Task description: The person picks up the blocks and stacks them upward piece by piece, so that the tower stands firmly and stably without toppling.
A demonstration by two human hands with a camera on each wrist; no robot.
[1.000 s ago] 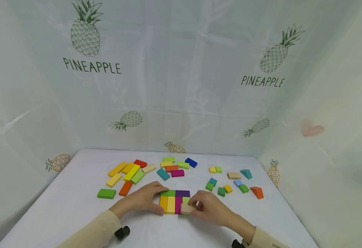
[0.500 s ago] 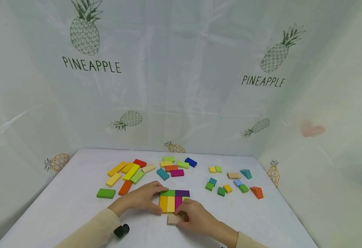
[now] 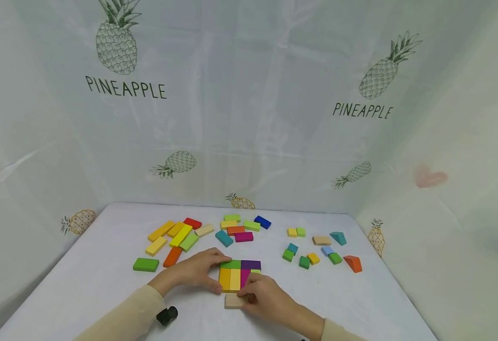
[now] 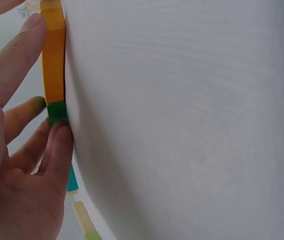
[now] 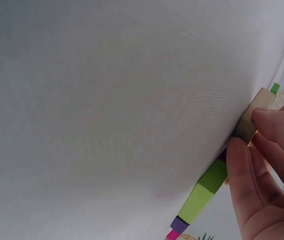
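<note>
Two hands: R hand (image 3: 266, 296) pinches plain wood block (image 3: 233, 301) btwn thumb & fingers, its free end sticking out twd L hand (image 3: 198, 271) side. L hand spread, thumb touching orange block (image 3: 225, 279) & fingertip at green block (image 3: 232, 264), both btwn hands; purple block (image 3: 251, 265) just past R hand.

A white tabletop (image 3: 91, 279) is strewn with loose colored blocks (image 3: 224, 238), including an orange wedge (image 3: 353, 263) at right, while a close-packed block rectangle (image 3: 235, 278) is set nearer the front.
</note>
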